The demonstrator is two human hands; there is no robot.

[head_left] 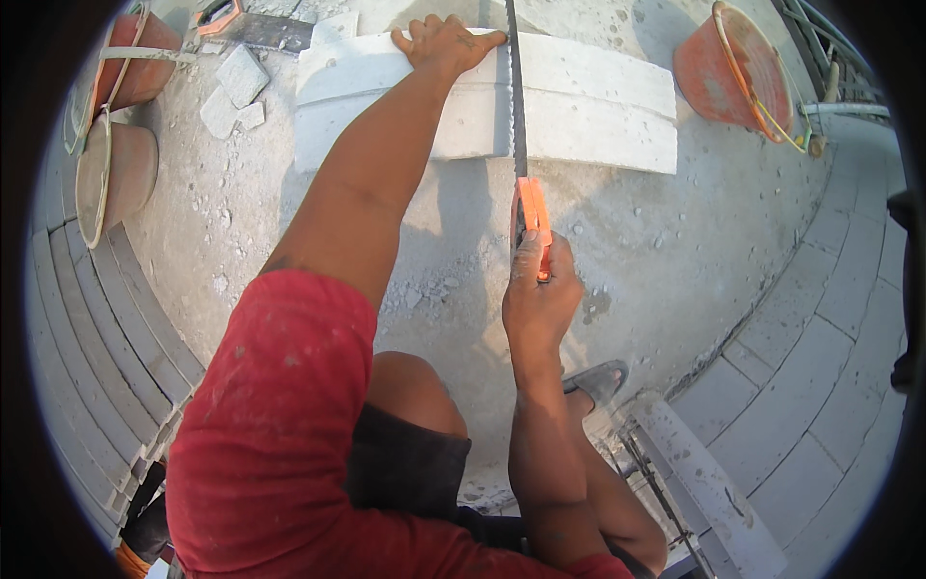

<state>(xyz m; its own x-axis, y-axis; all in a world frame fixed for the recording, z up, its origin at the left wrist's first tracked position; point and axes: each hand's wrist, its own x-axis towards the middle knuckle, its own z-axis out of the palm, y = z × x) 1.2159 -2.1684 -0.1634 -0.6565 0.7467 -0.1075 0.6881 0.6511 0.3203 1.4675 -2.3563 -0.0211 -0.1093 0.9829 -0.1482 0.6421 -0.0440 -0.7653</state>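
My right hand [543,299] is wrapped round the orange handle of a handsaw [518,116]. The saw's long toothed blade points away from me and runs across pale white building blocks [598,106] lying on the ground. My left hand [446,46] is spread flat on the blocks' far part, left of the blade, with its thumb close to it. How deep the blade sits in the block cannot be made out.
Dusty orange buckets [127,174] stand at the left, and another bucket [731,68] is at the far right. A second handsaw [260,29] and broken block pieces [241,77] lie far left. Block walls [801,386] rise on both sides; a splattered plank [709,492] is near my right leg.
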